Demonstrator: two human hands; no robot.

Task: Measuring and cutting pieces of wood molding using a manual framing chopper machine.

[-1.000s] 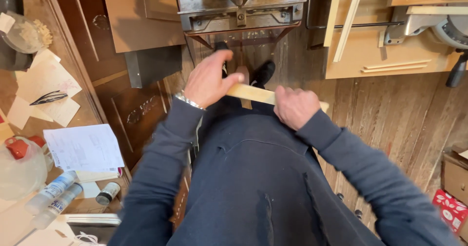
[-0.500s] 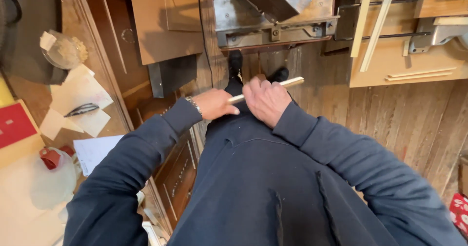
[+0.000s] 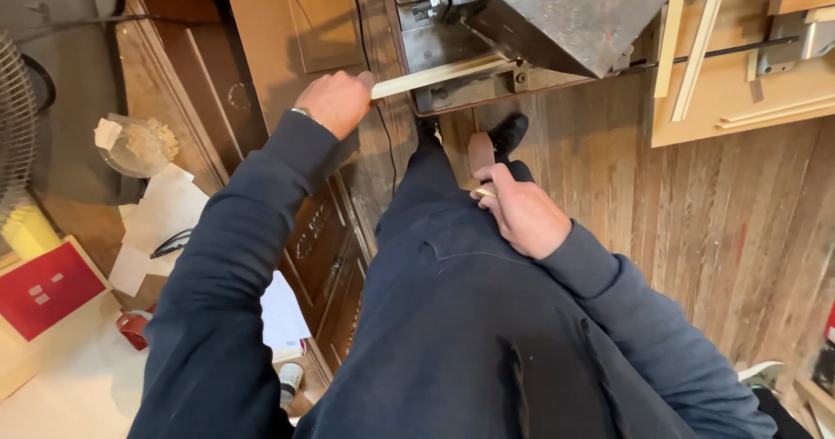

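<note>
Feeding a wood strip into the machine, a small piece kept back in my other hand.

My left hand (image 3: 335,101) closes around the near end of the pale wood strip (image 3: 435,75), holding it level so its far end lies on the front edge of the metal machine (image 3: 557,17). My right hand (image 3: 520,213) rests against my thigh, fingers curled on a small wooden piece (image 3: 481,154), keeping it clear of the machine.

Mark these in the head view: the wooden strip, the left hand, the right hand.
wooden strip (image 3: 439,75): head view, middle of its pale length, between hand and machine.
left hand (image 3: 335,101): head view, back of the hand, gripping the strip's near end.
right hand (image 3: 519,214): head view, back of the hand, at the thigh.
</note>
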